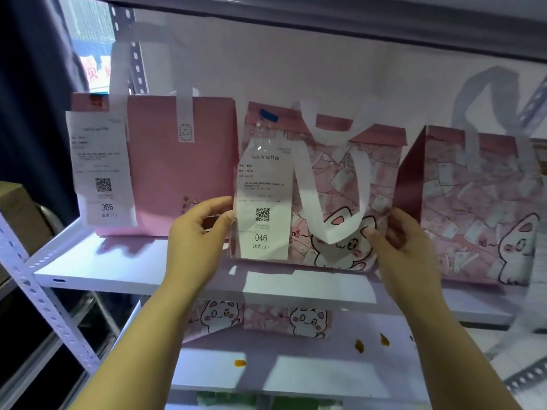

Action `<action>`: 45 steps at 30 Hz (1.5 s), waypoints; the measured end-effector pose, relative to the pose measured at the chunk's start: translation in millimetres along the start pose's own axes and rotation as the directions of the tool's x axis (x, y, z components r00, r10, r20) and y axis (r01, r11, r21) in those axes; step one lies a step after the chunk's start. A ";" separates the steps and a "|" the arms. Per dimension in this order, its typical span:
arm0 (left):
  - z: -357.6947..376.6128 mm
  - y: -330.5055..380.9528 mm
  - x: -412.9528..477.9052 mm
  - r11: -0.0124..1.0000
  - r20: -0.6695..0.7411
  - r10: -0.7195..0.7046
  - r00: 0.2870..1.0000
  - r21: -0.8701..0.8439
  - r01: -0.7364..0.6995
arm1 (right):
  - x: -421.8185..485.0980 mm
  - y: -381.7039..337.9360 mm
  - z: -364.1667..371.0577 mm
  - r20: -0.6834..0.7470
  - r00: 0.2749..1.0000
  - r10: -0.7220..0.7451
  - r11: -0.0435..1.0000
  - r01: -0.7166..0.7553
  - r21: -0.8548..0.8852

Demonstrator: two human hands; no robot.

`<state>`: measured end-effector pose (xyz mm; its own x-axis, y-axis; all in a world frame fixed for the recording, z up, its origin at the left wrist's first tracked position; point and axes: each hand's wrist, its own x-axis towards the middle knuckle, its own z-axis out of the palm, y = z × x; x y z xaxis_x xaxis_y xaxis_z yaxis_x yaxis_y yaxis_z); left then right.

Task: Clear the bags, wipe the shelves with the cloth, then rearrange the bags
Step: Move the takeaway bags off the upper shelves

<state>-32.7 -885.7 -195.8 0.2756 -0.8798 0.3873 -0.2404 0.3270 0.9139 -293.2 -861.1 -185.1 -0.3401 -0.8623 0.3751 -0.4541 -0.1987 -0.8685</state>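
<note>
Three pink bags stand on the white upper shelf [124, 272]. The middle bag [331, 184], printed with cats, carries a white receipt marked 046 [262, 202], and its white handle droops down the front. My left hand [196, 232] pinches its left edge beside the receipt. My right hand [405, 247] grips its right edge. A plain pink bag [180, 167] with a receipt marked 366 [102, 170] stands to the left. Another cat-print bag [476, 208] stands to the right. No cloth is in view.
The lower shelf [310, 368] holds cat-print bags [260, 319] at the back and several orange spots [359, 346]. A perforated metal upright [44, 297] slants at the left, with a cardboard box [14, 208] behind it. The shelf above overhangs the bags.
</note>
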 end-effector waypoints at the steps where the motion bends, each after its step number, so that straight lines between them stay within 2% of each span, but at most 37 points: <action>1: -1.7 1.8 -1.7 1.000 -0.010 0.000 1.000 0.000 0.000 | -1.6 -1.2 -1.3 -0.009 1.000 -0.026 1.000 0.026 -0.016; 3: -6.0 5.6 -6.1 1.000 -0.036 0.004 0.999 -0.002 -0.004 | -4.9 -3.1 -4.3 -0.057 0.995 -0.083 0.995 0.080 -0.053; 6: -10.5 16.3 -14.7 0.999 -0.062 0.054 0.997 -0.002 -0.054 | -12.6 -5.9 -11.6 -0.140 0.987 -0.080 0.997 0.078 -0.022; 12: -2.9 38.5 -27.0 0.987 0.059 0.157 0.986 -0.048 -0.155 | -42.3 -8.3 -36.7 -0.250 0.961 -0.122 0.990 0.137 0.042; 19: 27.4 44.2 -52.7 0.990 0.281 0.136 0.950 -0.063 -0.123 | -71.2 5.8 -76.9 -0.296 0.955 -0.013 1.000 0.011 -0.009; 24: 66.4 50.6 -71.0 0.993 0.424 0.117 0.898 -0.041 -0.110 | -71.8 23.6 -117.0 -0.356 0.932 0.066 0.995 -0.086 -0.041; 30: 127.2 59.2 -84.5 0.989 0.473 0.134 0.871 -0.010 -0.146 | -47.3 57.8 -176.4 -0.414 0.906 0.086 0.990 -0.126 -0.069; 36: 192.2 61.9 -91.4 0.992 0.367 0.119 0.923 -0.014 -0.123 | 1.2 101.0 -225.9 -0.328 0.942 0.065 0.973 -0.133 -0.190; 41: 231.6 58.8 -101.6 0.995 0.314 0.063 0.947 0.052 -0.084 | 42.3 124.7 -242.6 -0.121 0.991 0.064 0.955 -0.096 -0.281; 45: 246.8 53.4 -107.3 0.991 0.245 0.013 0.969 0.124 -0.045 | 64.7 136.4 -248.1 0.043 0.989 0.139 0.966 -0.126 -0.225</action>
<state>-304.8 -859.0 -218.5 0.0361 -0.9332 0.3576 -0.3661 0.3206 0.8736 -581.5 -828.5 -198.9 -0.3644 -0.9006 0.2369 -0.5811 0.0212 -0.8135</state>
